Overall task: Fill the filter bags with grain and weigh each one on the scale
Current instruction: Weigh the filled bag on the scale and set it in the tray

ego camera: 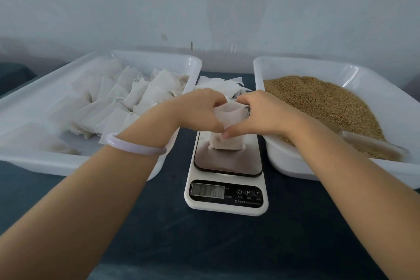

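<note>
Left hand and right hand: both pinching bag mouth. Bag: upright on scale platform, filled. Handling: likely light, soft, tearable; take hold at top edge, above the bulge.

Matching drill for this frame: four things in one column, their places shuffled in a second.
Things:
1. grain
2. bag pile
3. scale
4. held bag

Places:
a. on the scale's platform, top pinched by left hand and right hand
b. left tray
c. between the trays
d. right tray

Pairs: 1-d, 2-b, 3-c, 4-a.
</note>
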`<move>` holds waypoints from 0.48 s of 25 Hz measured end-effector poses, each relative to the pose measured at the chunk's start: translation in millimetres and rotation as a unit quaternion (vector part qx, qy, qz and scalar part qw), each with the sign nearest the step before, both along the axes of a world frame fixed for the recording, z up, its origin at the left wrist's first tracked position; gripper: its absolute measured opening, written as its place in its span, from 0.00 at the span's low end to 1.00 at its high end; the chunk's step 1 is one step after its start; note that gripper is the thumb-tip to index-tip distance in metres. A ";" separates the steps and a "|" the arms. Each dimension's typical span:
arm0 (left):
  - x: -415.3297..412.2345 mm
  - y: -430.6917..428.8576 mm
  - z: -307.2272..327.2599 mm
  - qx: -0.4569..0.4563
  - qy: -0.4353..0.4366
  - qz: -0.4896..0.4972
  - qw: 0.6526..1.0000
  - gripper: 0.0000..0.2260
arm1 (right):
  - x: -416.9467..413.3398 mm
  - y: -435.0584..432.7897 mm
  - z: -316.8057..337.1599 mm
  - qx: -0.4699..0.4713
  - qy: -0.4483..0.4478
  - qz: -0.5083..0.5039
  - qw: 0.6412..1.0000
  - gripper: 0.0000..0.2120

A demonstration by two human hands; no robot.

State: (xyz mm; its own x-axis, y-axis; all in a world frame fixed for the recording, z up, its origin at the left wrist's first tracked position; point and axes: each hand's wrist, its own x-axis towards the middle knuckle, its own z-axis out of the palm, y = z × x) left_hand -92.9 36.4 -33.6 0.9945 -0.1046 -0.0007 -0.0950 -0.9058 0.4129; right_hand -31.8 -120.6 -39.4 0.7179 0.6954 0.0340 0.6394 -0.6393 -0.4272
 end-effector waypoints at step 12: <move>-4.5 3.3 -0.5 -0.154 -0.004 0.003 0.988 0.10 | 1.3 -2.3 -4.0 0.042 0.051 -0.011 0.998 0.21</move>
State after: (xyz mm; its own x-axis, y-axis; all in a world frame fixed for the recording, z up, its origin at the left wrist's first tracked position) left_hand -97.4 39.7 -34.1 0.9950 -0.0920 0.0384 -0.0940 -0.7382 0.6679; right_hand -30.5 -122.9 -43.4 0.7350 0.6778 0.0176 0.5764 -0.6109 -0.5427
